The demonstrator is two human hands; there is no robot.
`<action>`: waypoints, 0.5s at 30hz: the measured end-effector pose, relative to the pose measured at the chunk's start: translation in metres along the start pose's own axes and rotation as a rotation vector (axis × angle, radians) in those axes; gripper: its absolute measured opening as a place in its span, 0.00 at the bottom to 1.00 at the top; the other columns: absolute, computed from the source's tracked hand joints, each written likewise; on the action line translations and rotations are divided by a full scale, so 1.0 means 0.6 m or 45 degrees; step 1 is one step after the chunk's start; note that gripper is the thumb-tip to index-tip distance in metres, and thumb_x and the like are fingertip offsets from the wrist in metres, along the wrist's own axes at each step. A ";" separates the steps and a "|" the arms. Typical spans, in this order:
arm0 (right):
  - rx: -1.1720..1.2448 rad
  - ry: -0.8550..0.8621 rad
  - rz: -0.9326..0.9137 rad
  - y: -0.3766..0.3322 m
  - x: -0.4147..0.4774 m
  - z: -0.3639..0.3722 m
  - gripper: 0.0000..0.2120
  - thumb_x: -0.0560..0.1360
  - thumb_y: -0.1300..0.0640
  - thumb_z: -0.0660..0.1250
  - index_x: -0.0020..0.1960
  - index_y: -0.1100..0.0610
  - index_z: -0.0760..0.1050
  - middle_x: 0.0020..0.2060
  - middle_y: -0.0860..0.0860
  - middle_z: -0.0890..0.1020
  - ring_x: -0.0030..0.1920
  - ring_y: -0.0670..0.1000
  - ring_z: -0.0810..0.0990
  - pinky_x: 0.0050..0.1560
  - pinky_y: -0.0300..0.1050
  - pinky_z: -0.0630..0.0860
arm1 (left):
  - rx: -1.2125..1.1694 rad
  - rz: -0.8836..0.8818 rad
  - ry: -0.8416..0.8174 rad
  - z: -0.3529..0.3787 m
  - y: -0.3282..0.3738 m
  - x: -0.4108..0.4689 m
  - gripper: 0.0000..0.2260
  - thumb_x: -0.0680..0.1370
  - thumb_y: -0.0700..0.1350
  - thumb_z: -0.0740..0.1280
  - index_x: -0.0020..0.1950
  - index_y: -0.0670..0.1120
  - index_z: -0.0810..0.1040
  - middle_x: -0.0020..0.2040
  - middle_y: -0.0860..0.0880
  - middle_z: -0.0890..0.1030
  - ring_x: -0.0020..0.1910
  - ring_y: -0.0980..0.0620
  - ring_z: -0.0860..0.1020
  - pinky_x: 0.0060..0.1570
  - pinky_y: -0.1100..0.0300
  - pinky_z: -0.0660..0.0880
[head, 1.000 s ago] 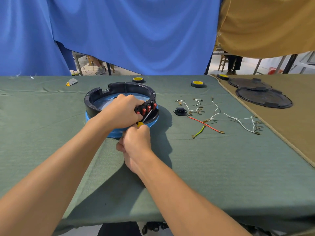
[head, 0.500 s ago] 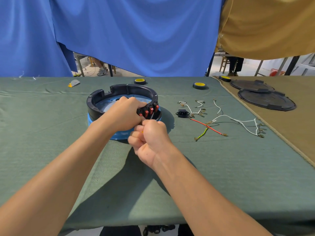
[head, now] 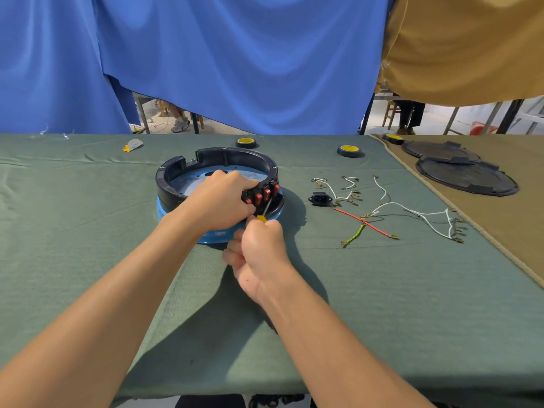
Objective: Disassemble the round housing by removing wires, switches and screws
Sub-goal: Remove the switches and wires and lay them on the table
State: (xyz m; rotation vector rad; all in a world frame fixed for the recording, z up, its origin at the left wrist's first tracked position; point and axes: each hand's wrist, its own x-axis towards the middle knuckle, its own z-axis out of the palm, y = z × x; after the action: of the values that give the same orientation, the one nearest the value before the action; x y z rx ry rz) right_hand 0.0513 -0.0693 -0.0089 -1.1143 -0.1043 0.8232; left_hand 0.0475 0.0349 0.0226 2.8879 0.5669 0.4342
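The round housing [head: 182, 172], a black ring on a blue base, sits on the green cloth left of centre. A row of red rocker switches [head: 266, 193] sits in its near right wall. My left hand [head: 217, 201] grips the wall just left of the switches, fingers curled over the rim. My right hand [head: 259, 254] is fisted round a yellow-handled screwdriver [head: 264, 214], whose thin shaft points up at the switches. Loose white, red and green-yellow wires [head: 382, 213] and a black power socket [head: 320, 199] lie to the right.
Two yellow-topped black wheels [head: 348, 150] [head: 246, 141] rest at the back, a third on the tan cloth [head: 500, 231] beside two black round lids [head: 468, 179]. A small grey-and-yellow scrap [head: 133, 144] lies back left. Blue and tan curtains hang behind.
My right hand rose up against the switches, hiding the screwdriver, then dropped back toward me so the yellow handle and shaft show again. My left hand stayed on the housing wall.
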 end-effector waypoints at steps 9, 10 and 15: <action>-0.286 0.250 -0.094 0.030 0.016 0.028 0.09 0.80 0.59 0.53 0.58 0.60 0.67 0.52 0.57 0.76 0.43 0.53 0.72 0.44 0.48 0.73 | 0.013 -0.001 -0.021 -0.003 0.002 0.001 0.19 0.75 0.44 0.67 0.65 0.53 0.78 0.43 0.46 0.81 0.42 0.46 0.76 0.37 0.55 0.72; -0.273 0.262 -0.090 0.029 0.016 0.029 0.09 0.81 0.59 0.53 0.58 0.60 0.67 0.54 0.57 0.76 0.45 0.54 0.73 0.47 0.50 0.74 | 0.010 -0.007 -0.028 -0.004 0.003 0.002 0.19 0.75 0.44 0.67 0.66 0.53 0.78 0.44 0.46 0.80 0.43 0.46 0.76 0.37 0.56 0.71; -0.169 0.234 -0.024 0.022 0.011 0.023 0.08 0.83 0.58 0.51 0.50 0.56 0.68 0.42 0.49 0.74 0.38 0.44 0.71 0.39 0.36 0.71 | 0.012 -0.018 -0.037 -0.004 0.004 0.002 0.20 0.75 0.44 0.67 0.68 0.52 0.77 0.47 0.45 0.81 0.43 0.46 0.77 0.38 0.56 0.71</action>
State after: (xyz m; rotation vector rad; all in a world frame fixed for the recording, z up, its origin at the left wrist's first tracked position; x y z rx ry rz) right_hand 0.0424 -0.0524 -0.0151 -1.3070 -0.0160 0.7008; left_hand 0.0485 0.0337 0.0258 2.8923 0.5863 0.3881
